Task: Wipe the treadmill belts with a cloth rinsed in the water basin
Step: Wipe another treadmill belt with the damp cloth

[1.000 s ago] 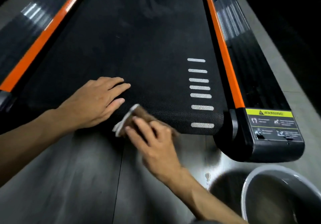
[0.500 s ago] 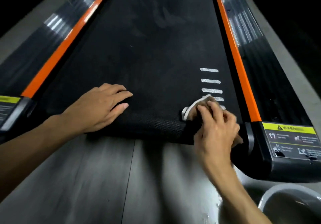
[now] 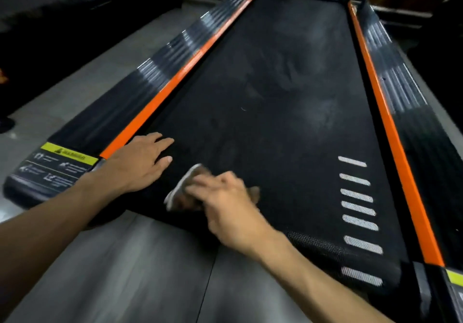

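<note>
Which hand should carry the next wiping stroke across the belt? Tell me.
Right. The right hand already presses the cloth on the belt; the left hand lies flat, bracing, without cloth.

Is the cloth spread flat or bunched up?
Bunched: the cloth sits as a small wad under the right hand on the belt, pale edge curling out.

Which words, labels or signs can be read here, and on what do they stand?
Yellow strip on the left rail's end label: a warning triangle, its word too blurred to read.
Small white pictograms and lines under the strip: too small to read.
Yellow corner of the right rail's label: cut off, nothing readable.
</note>
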### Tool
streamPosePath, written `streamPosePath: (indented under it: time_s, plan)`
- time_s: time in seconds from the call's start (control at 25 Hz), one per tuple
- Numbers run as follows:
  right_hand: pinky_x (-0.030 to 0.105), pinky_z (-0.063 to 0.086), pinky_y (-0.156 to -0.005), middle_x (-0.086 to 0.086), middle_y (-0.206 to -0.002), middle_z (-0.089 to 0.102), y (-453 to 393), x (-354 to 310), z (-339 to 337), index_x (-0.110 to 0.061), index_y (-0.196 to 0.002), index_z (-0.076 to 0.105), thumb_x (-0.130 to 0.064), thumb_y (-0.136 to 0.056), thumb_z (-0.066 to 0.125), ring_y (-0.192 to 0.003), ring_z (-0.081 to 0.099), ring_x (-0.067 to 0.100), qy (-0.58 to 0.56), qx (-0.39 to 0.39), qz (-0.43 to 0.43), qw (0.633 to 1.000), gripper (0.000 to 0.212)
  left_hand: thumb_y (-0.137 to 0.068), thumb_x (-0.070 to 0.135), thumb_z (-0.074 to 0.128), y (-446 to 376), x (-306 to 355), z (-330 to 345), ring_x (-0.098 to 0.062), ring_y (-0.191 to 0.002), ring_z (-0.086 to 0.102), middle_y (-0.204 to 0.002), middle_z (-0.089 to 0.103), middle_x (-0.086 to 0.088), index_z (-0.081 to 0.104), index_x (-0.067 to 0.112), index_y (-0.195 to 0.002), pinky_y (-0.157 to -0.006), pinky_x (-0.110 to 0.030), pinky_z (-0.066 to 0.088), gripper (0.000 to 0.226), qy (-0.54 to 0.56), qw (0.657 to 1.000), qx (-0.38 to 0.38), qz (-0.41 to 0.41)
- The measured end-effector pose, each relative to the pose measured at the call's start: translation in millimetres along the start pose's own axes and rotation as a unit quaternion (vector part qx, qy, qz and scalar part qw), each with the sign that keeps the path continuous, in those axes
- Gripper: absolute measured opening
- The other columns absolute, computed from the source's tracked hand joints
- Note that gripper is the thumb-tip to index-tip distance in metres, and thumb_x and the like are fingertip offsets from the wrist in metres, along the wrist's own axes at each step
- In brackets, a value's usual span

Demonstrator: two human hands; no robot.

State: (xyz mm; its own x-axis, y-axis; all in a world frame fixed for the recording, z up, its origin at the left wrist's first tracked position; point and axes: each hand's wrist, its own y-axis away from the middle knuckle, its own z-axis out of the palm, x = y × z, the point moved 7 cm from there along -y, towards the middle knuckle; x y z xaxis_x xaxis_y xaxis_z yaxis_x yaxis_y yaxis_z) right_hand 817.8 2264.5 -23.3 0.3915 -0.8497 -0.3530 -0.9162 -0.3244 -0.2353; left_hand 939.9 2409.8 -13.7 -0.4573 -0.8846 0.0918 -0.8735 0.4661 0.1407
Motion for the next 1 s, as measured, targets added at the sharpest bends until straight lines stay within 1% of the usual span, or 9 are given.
streamPosePath:
  time_s: [0.08,0.16,0.32,0.44,0.56,0.68,0.8,0.92,1.0]
  plan:
    - [0.038,0.041,-0.079,-0.004,-0.134,0.057,-8,-14,4,-0.025,-0.124,0.064,-0.004,-0.077,0.058,-0.096,0.048,0.027,0.004,-0.025,-0.077,0.997,0.052,-0.1,0.044,0.039,-2,-5,0,-0.026,-0.142,0.028,-0.157,0.029,-0.007,0.031,0.021,-0.152,-0.114,-0.04,0.03,0.058,-0.003,1.0,0.02,-0.001]
    - [0.038,0.043,-0.08,-0.011,-0.131,0.056,-23,35,-12,-0.034,-0.12,0.063,-0.008,-0.076,0.049,-0.096,0.051,0.025,0.071,0.005,-0.052,0.996,0.052,-0.098,0.05,0.035,-5,-1,0,-0.026,-0.144,0.026,-0.158,0.027,-0.007,0.029,0.024,-0.152,-0.115,-0.042,0.029,0.06,-0.004,1.0,0.028,0.001]
    - [0.041,0.046,-0.091,-0.015,-0.118,0.062,-52,207,-88,-0.055,-0.114,0.058,-0.007,-0.081,0.042,-0.102,0.055,0.025,0.107,0.17,0.264,0.943,0.06,-0.085,0.078,0.013,-16,16,11,-0.034,-0.148,0.01,-0.163,0.006,-0.009,0.005,0.041,-0.154,-0.118,-0.047,0.016,0.079,-0.018,0.997,-0.028,-0.066]
    - [0.046,0.04,-0.1,0.008,-0.124,0.061,-70,279,-111,-0.033,-0.123,0.065,-0.019,-0.094,0.048,-0.119,0.045,0.037,0.068,0.185,0.5,0.843,0.036,-0.071,0.084,-0.014,-15,28,18,-0.039,-0.148,0.005,-0.163,-0.002,-0.014,-0.009,0.039,-0.153,-0.119,-0.05,0.012,0.094,-0.064,0.995,-0.015,-0.07]
    - [0.042,0.041,-0.1,0.011,-0.125,0.058,-140,230,-72,-0.042,-0.124,0.063,-0.021,-0.095,0.049,-0.118,0.049,0.037,0.033,0.125,0.41,0.903,0.039,-0.067,0.078,-0.023,-16,25,21,-0.04,-0.148,0.004,-0.162,-0.004,-0.016,-0.015,0.035,-0.152,-0.119,-0.051,0.013,0.095,-0.079,0.995,-0.008,-0.067]
    - [0.033,0.046,-0.099,-0.001,-0.122,0.064,-176,138,-24,-0.039,-0.119,0.067,-0.021,-0.084,0.05,-0.11,0.059,0.029,-0.037,0.073,0.145,0.986,0.043,-0.07,0.077,-0.021,-16,27,20,-0.04,-0.148,0.008,-0.162,0.001,-0.018,-0.011,0.032,-0.154,-0.118,-0.052,0.017,0.096,-0.092,0.994,0.002,-0.064]
    - [0.027,0.041,-0.094,-0.005,-0.133,0.061,-141,101,-2,-0.025,-0.125,0.064,-0.016,-0.088,0.053,-0.1,0.056,0.025,-0.026,-0.022,-0.058,0.998,0.04,-0.077,0.081,-0.007,-14,25,16,-0.038,-0.147,0.016,-0.161,0.013,-0.016,0.013,0.022,-0.154,-0.117,-0.051,0.022,0.099,-0.058,0.994,0.007,-0.088]
    - [0.042,0.048,-0.088,-0.01,-0.133,0.06,-155,165,-22,-0.039,-0.127,0.057,-0.02,-0.084,0.036,-0.099,0.059,0.03,0.089,0.028,-0.049,0.994,0.051,-0.08,0.082,0.003,-14,23,17,-0.035,-0.146,0.019,-0.159,0.019,-0.013,0.023,0.02,-0.149,-0.118,-0.05,0.023,0.096,-0.034,0.995,0.015,-0.097]
    - [0.044,0.051,-0.09,-0.01,-0.13,0.061,-181,240,-56,-0.048,-0.128,0.053,-0.019,-0.085,0.035,-0.102,0.059,0.033,0.142,0.086,0.102,0.981,0.055,-0.083,0.081,0.006,-14,22,18,-0.037,-0.144,0.024,-0.156,0.026,-0.014,0.03,0.02,-0.147,-0.116,-0.051,0.027,0.092,-0.046,0.994,0.019,-0.094]
